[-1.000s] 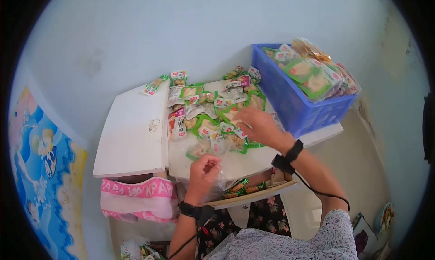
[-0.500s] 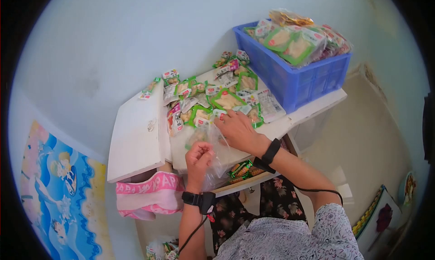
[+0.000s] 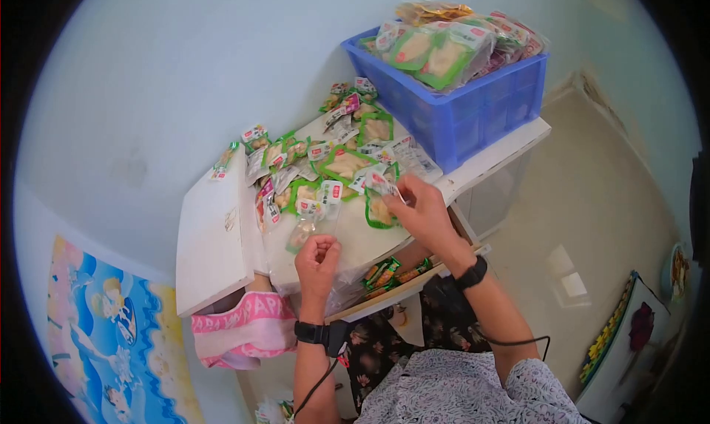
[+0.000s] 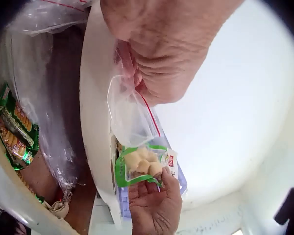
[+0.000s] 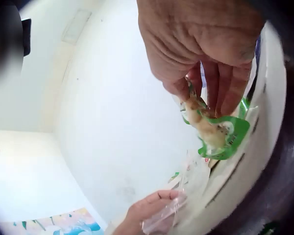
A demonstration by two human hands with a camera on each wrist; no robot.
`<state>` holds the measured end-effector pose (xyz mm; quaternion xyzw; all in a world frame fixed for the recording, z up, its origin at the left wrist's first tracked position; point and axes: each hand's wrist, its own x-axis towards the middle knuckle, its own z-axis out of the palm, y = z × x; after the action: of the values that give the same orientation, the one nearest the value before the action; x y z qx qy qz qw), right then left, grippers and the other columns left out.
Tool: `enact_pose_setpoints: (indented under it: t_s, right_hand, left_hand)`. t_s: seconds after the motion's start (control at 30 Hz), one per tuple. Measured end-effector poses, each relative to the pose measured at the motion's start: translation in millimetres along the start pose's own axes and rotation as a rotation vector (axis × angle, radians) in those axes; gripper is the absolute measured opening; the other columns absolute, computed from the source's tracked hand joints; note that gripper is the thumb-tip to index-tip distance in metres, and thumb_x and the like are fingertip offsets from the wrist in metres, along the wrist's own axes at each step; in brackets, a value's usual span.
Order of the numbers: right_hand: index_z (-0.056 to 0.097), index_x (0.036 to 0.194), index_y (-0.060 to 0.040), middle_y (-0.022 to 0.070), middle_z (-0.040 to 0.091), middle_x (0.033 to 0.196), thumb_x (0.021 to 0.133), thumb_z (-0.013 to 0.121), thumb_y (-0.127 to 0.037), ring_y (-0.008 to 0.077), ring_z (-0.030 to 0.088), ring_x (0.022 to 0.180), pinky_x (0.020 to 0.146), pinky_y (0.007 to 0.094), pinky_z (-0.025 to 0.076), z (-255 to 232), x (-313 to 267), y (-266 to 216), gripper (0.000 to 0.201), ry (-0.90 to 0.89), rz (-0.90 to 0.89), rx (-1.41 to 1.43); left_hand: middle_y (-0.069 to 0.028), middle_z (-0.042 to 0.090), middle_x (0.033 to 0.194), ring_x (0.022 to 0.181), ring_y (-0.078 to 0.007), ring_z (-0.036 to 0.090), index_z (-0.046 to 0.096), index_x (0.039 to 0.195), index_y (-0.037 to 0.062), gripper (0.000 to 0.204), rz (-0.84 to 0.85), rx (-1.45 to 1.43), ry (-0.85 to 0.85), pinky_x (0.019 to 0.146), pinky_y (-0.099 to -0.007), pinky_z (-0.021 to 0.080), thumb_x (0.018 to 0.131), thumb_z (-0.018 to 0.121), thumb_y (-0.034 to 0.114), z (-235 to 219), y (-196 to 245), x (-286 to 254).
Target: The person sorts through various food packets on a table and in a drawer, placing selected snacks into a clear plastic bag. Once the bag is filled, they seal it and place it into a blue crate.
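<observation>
My left hand (image 3: pixel 318 265), near the table's front edge, pinches a clear zip bag (image 4: pixel 132 110) with a red seal line. A packet (image 3: pixel 299 233) shows through the bag's plastic in the head view. To the right, my right hand (image 3: pixel 427 215) pinches a small green-edged snack packet (image 3: pixel 379 209) by its white printed end. Pale, rounded pieces show through that packet's window in the left wrist view. The packet hangs apart from the bag. Behind both hands lies a spread of similar snack packets (image 3: pixel 346 164).
A blue crate (image 3: pixel 473 121) heaped with larger bagged packets stands at the back right of the white table (image 3: pixel 355 239). Below its front edge a drawer (image 3: pixel 399 287) is pulled out, with green snack packets (image 3: pixel 384 274) in it. A pink-and-white towel (image 3: pixel 244 324) hangs at the left.
My right hand has gone from over the pile to the bag's side, then right, and now holds up a packet. My left hand keeps its grip on the bag. The head view has shifted.
</observation>
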<state>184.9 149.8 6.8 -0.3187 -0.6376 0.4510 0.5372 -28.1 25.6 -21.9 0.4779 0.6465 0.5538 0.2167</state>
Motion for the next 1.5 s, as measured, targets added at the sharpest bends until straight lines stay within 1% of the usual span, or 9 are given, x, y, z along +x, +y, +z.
enact_pose_setpoints:
  t_s: [0.13, 0.33, 0.43, 0.7, 0.93, 1.27, 1.37, 1.47, 1.5]
  right_hand:
    - [0.062, 0.091, 0.0014, 0.0113, 0.06, 0.074, 0.092, 0.071, -0.02, 0.0202, 0.059, 0.066, 0.065, 0.0383, 0.049, -21.2, -26.4, -0.2, 0.023, 0.134, -0.119, -0.244]
    - [0.056, 0.099, -0.0001, 0.0078, 0.065, 0.086, 0.099, 0.064, -0.008, 0.0095, 0.067, 0.065, 0.048, 0.0258, 0.049, -55.9, -45.6, -5.3, 0.011, 0.085, 0.33, 0.376]
    - [0.051, 0.104, 0.0008, 0.0114, 0.064, 0.092, 0.101, 0.062, -0.006, 0.0109, 0.067, 0.06, 0.044, 0.0216, 0.051, -60.3, -55.0, -24.2, 0.013, 0.106, 0.325, 0.555]
    - [0.049, 0.108, 0.0018, 0.0121, 0.064, 0.095, 0.103, 0.058, -0.006, 0.0145, 0.07, 0.067, 0.058, 0.0265, 0.061, -39.0, -66.5, -44.7, 0.013, 0.113, 0.203, 0.659]
    - [0.048, 0.109, 0.0018, 0.0142, 0.066, 0.099, 0.103, 0.057, -0.004, 0.0171, 0.072, 0.072, 0.061, 0.0284, 0.063, -22.4, -77.5, -29.3, 0.011, 0.074, 0.137, 0.487]
    - [0.049, 0.103, 0.0035, 0.013, 0.066, 0.092, 0.101, 0.056, 0.0, 0.0196, 0.074, 0.078, 0.061, 0.0315, 0.061, 8.6, -78.9, -10.5, 0.009, 0.056, 0.351, 0.725]
    - [0.054, 0.099, 0.0006, 0.011, 0.067, 0.091, 0.097, 0.064, -0.002, 0.0187, 0.074, 0.075, 0.059, 0.0345, 0.057, 17.4, -90.5, -0.4, 0.011, -0.164, 0.313, 0.435]
    - [0.063, 0.104, -0.0022, 0.0088, 0.069, 0.091, 0.092, 0.072, -0.007, 0.0159, 0.069, 0.067, 0.06, 0.031, 0.053, 10.1, -86.4, -8.3, 0.016, -0.19, 0.021, -0.396]
    - [0.063, 0.105, -0.003, 0.0092, 0.068, 0.088, 0.089, 0.074, -0.007, 0.019, 0.069, 0.068, 0.06, 0.0331, 0.052, 7.5, -85.0, -10.9, 0.019, -0.135, -0.014, -0.409]
  left_hand:
    - [-0.0002, 0.066, 0.081, 0.07, -0.0066, 0.057, 0.069, 0.096, 0.0029, 0.008, -0.008, 0.201, 0.02, 0.064, -0.0228, 0.047, 0.092, 0.071, 0.009, 5.1, 5.9, 0.4]
    - [-0.0029, 0.066, 0.076, 0.066, -0.0093, 0.057, 0.067, 0.093, 0.002, 0.01, -0.014, 0.29, 0.049, 0.061, -0.0254, 0.047, 0.094, 0.07, 0.012, 15.4, 42.8, -8.6]
    - [-0.0033, 0.066, 0.078, 0.067, -0.0093, 0.057, 0.066, 0.094, 0.0015, 0.01, -0.001, 0.272, 0.095, 0.061, -0.0253, 0.047, 0.094, 0.07, 0.011, 28.7, 61.3, -21.1]
    - [-0.0038, 0.065, 0.08, 0.068, -0.0092, 0.059, 0.063, 0.097, -0.0005, 0.013, 0.136, 0.303, 0.176, 0.061, -0.0262, 0.049, 0.098, 0.068, 0.011, 59.4, 76.2, -36.6]
    - [-0.0021, 0.063, 0.079, 0.066, -0.0073, 0.058, 0.061, 0.096, -0.0011, 0.012, 0.0, 0.034, 0.132, 0.058, -0.026, 0.047, 0.1, 0.065, 0.01, 70.0, 66.8, -37.1]
    - [0.0004, 0.06, 0.081, 0.07, -0.0052, 0.05, 0.064, 0.102, -0.001, 0.012, 0.131, 0.092, 0.141, 0.061, -0.0233, 0.042, 0.102, 0.063, 0.011, 64.8, 72.5, -42.1]
    - [-0.0003, 0.061, 0.081, 0.071, -0.006, 0.051, 0.064, 0.103, -0.0007, 0.012, 0.136, 0.072, 0.101, 0.061, -0.024, 0.043, 0.102, 0.063, 0.011, 64.1, 68.4, -41.1]
    - [-0.0014, 0.061, 0.081, 0.071, -0.007, 0.051, 0.064, 0.103, -0.0001, 0.011, 0.14, 0.077, 0.086, 0.061, -0.0247, 0.044, 0.102, 0.063, 0.01, 59.9, 62.0, -36.0]
    - [-0.0018, 0.061, 0.081, 0.07, -0.0074, 0.051, 0.064, 0.103, 0.0002, 0.01, 0.138, 0.076, 0.083, 0.061, -0.025, 0.044, 0.102, 0.062, 0.01, 57.7, 61.2, -34.9]
